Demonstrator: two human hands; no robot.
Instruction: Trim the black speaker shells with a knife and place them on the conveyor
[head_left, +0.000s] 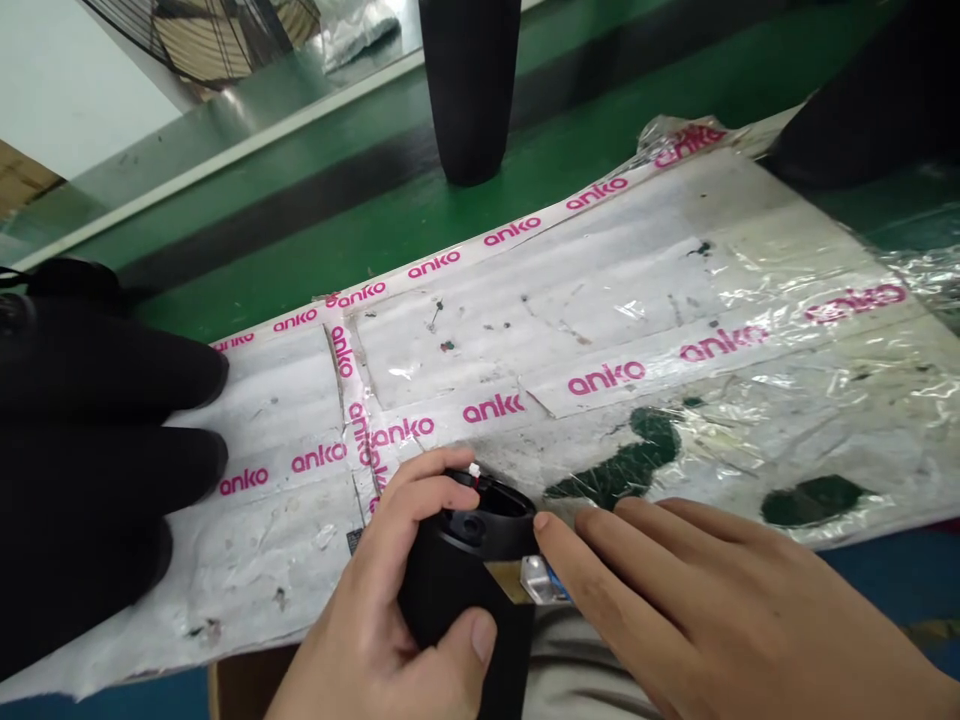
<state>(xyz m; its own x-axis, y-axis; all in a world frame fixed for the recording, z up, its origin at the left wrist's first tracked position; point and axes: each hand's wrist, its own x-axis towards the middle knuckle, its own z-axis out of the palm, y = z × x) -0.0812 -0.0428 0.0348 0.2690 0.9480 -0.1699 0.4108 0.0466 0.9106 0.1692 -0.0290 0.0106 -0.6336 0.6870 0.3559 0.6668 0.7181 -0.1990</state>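
Near the bottom centre, my left hand is wrapped round a black tapered housing, its open end up. Between its index and middle fingertips, a small white connector with a bit of red wire sticks up at the opening. My right hand is beside the housing, its index fingertip at the right rim of the opening. Under that index finger shows a silver and blue piece, mostly covered, next to a tan patch on the housing's side. The right thumb is hidden.
A white sheet with pink "anko" tape covers the green bench. Several black tapered housings lie at the left. Another black housing is at the top, and a dark shape at the upper right. A fan guard shows beyond.
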